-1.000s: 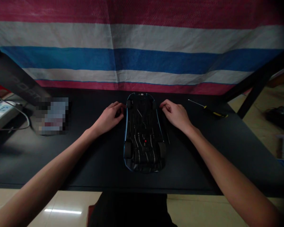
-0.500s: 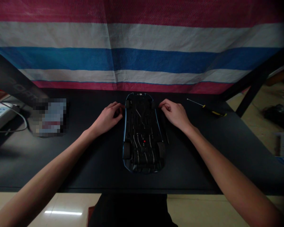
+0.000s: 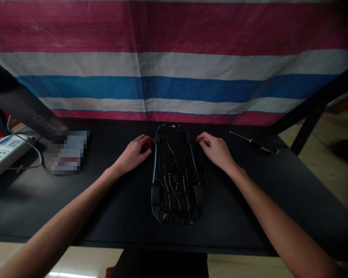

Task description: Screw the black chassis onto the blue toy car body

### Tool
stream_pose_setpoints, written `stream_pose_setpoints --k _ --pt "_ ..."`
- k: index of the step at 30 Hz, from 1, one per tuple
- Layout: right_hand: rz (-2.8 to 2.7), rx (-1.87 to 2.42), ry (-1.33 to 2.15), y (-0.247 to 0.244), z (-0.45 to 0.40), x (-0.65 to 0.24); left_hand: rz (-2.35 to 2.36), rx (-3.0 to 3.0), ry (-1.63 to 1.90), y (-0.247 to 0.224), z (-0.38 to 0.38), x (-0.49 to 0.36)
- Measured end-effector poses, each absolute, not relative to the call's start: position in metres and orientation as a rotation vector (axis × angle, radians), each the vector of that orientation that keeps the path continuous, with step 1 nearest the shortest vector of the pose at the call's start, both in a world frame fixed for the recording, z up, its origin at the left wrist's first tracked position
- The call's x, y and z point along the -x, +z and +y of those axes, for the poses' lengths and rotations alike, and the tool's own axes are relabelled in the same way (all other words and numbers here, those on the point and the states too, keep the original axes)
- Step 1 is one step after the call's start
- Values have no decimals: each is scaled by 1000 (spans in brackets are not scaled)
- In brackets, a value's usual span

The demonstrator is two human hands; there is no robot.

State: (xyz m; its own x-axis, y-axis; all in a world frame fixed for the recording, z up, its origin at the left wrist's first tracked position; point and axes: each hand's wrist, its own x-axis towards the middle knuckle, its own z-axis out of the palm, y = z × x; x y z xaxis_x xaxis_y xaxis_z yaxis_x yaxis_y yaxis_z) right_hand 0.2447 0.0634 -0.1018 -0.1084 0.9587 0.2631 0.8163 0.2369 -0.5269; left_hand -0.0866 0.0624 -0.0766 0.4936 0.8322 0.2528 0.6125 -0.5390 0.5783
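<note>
A model car (image 3: 176, 170) lies upside down on the black table, its dark underside and wheels facing up and a thin blue edge showing along its body. A small red spot marks the underside near the closer wheels. My left hand (image 3: 135, 152) rests beside the far left wheel, loosely curled, thumb apart from the fingers; its fingertips are at the car's edge, and whether they touch it I cannot tell. On the other side my right hand (image 3: 216, 148) lies on the table, fingers loosely bent and holding nothing, a small gap from the car.
A screwdriver (image 3: 255, 143) with a black and yellow handle lies to the right. At the left are a blurred-out flat object (image 3: 71, 152), a grey post (image 3: 31, 110) and a white power strip (image 3: 10, 148) with a cable. A striped sheet (image 3: 174, 87) hangs behind the table (image 3: 118, 220).
The whole scene sits slightly lower in the picture, as the head view has tilted up. Both hands and the car keep their places relative to each other.
</note>
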Motion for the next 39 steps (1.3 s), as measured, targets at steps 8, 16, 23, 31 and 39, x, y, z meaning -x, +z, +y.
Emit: stream_pose_setpoints --k 8,16,23,31,39 --pt "-1995 1648 350 -102 65 -246 1198 -2186 821 -75 63 87" --pt "-2064 1679 378 -91 61 -240 1340 -2256 890 -62 54 84" --pt "-2239 1735 407 -71 43 -237 1122 -2693 734 2 26 45" --pt "-2330 1715 411 -60 26 -226 845 -2764 225 14 30 12" --pt "-2209 1627 436 -36 31 -239 959 -2763 165 9 37 8"
